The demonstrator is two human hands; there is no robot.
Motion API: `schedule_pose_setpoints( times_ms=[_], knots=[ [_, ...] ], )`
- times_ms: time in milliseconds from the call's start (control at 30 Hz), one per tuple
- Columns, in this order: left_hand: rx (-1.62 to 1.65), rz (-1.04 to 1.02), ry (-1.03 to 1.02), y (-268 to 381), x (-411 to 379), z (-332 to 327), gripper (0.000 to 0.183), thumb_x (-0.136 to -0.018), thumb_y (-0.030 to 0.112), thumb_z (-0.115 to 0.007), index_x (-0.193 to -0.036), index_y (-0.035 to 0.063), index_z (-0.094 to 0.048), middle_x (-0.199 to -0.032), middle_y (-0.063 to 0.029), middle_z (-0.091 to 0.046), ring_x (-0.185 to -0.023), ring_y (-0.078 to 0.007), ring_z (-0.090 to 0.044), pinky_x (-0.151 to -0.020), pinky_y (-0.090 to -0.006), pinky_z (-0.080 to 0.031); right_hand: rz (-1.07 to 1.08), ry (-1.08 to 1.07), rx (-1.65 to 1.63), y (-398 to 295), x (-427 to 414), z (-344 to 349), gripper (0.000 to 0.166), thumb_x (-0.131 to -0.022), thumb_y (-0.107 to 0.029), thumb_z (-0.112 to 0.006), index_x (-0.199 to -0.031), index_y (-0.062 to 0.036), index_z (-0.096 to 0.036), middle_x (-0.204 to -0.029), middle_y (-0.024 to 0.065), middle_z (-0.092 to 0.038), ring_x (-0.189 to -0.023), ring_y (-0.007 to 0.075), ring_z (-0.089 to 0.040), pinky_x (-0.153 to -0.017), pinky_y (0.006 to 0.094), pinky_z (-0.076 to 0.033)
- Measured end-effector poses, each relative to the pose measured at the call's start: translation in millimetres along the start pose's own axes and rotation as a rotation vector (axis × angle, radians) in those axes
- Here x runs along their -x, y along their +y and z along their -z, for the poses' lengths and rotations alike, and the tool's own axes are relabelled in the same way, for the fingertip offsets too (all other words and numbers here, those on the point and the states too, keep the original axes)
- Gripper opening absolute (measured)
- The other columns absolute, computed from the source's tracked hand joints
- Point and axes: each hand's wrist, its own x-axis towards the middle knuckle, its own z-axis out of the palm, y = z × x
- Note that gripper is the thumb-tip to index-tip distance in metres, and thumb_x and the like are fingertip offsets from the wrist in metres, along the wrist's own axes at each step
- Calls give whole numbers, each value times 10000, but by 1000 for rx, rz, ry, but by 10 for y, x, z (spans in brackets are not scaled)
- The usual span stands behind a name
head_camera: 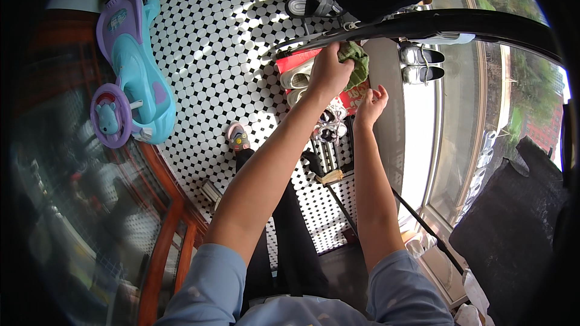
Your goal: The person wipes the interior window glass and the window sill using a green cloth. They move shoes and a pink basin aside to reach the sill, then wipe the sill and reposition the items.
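A crumpled green cloth (357, 63) is gripped in my left hand (333, 69), which reaches over a red box or bag with pale markings (355, 98). My right hand (371, 106) is just below and to the right of the cloth, apart from it. Its fingers are loosely curled and spread, with nothing visible in them. White shoes (297, 79) lie against the red surface beside my left wrist. Below them, a pair of strappy light-coloured shoes (331, 129) rests on a metal rack (329, 156). My left forearm hides part of the shoes.
A blue and purple ride-on toy (145, 77) stands at left on the tiled floor (204, 54). Dark sandals (315, 3) lie at the top. Silver shoes (421, 64) sit on the window ledge. Dark hanging fabric (507, 231) is at right; a wood-framed glass door (158, 244) is at lower left.
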Motion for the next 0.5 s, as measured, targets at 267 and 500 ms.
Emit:
schedule_pose_setpoints(
  times_ms=[267,500],
  knots=[
    [-24,-55,62,-1204,-167,78,269,-724,57,-586,-978,-31,-583,-856,-119,-652,-785,-172,-622,-742,-286,-470,-111,-262,398,1581,228,-761,322,-722,-42,-543,-1043,-21,-540,-976,150,-602,-911,294,-578,-827,359,-447],
    [-86,6,-6,-2093,-264,-18,276,-716,73,-597,-963,-48,-583,-853,-131,-650,-787,-194,-627,-734,-296,-475,-215,-439,758,2311,-111,-1331,514,-694,-152,-514,-1202,-230,-541,-1380,241,-303,-1160,375,-447,-1006,418,-319]
  ],
)
